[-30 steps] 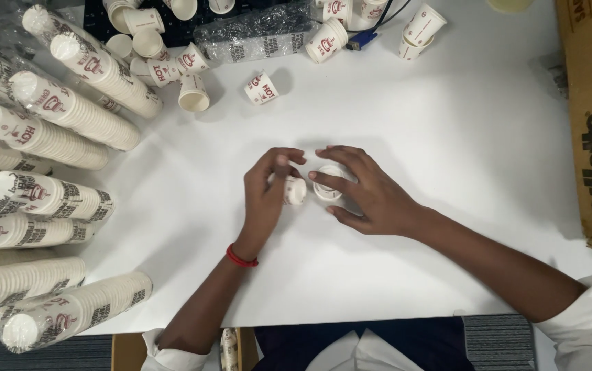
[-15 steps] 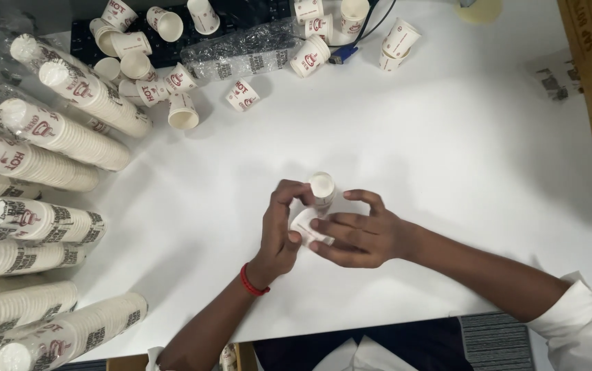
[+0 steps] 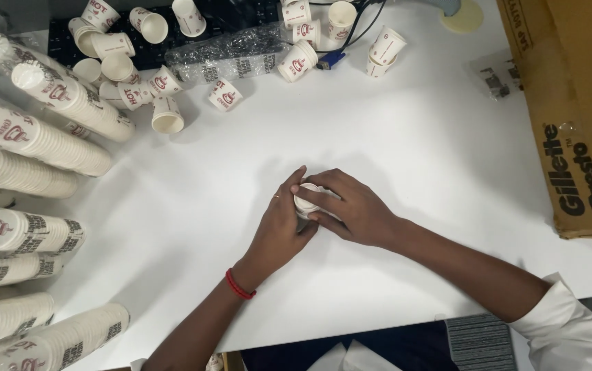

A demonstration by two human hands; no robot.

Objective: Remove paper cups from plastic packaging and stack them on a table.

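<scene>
Paper cups (image 3: 308, 199) clasped mid-bench (image 3: 413, 137), nested between left hand (image 3: 279, 230) and right hand (image 3: 354, 209); fingers (image 3: 313, 192) curled shut around them. Best pressed squarely, rims aligned.

Your left hand (image 3: 279, 230) and right hand (image 3: 351, 209) meet at frame centre on the white tabletop (image 3: 406, 137), closed around a small white paper cup (image 3: 305, 199) held between them. Long sleeves of stacked paper cups (image 3: 31, 137) lie along the frame's left edge. Loose printed paper cups (image 3: 165, 103) are scattered across the upper left and top centre. A brown cardboard box (image 3: 578, 103) sits at the right edge.
</scene>
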